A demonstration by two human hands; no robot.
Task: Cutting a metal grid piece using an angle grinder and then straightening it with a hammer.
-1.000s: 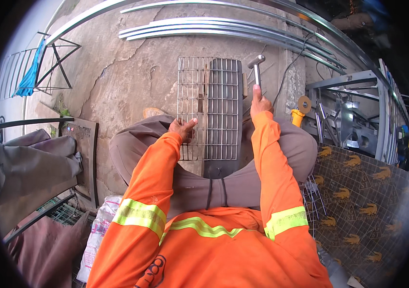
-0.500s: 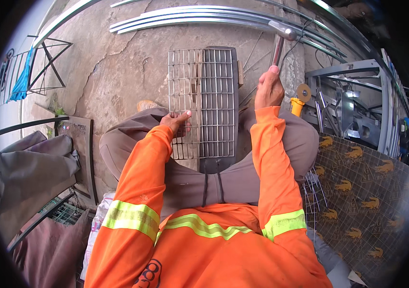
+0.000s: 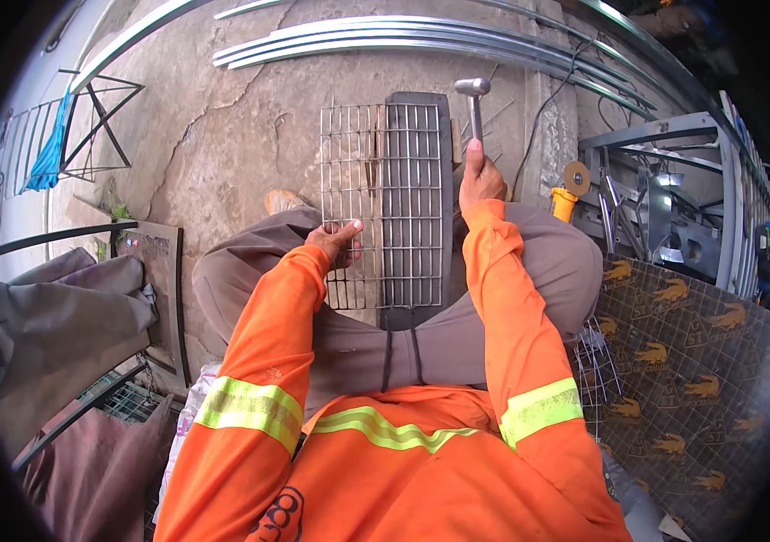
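Now hammer lower, R hand nearer mesh

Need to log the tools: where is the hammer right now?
In the head view, the hammer is right of centre, held in the right hand, its head to the right of the far end of the wire mesh panel.

Grid lies on plank, extending past its left edge. Left hand is on the grid's left edge. Hammer, in the right hand, is right of the plank's far right corner. Bars lie on the floor beyond the plank's far edge. Grinder sits beyond the right knee, left of the frame.
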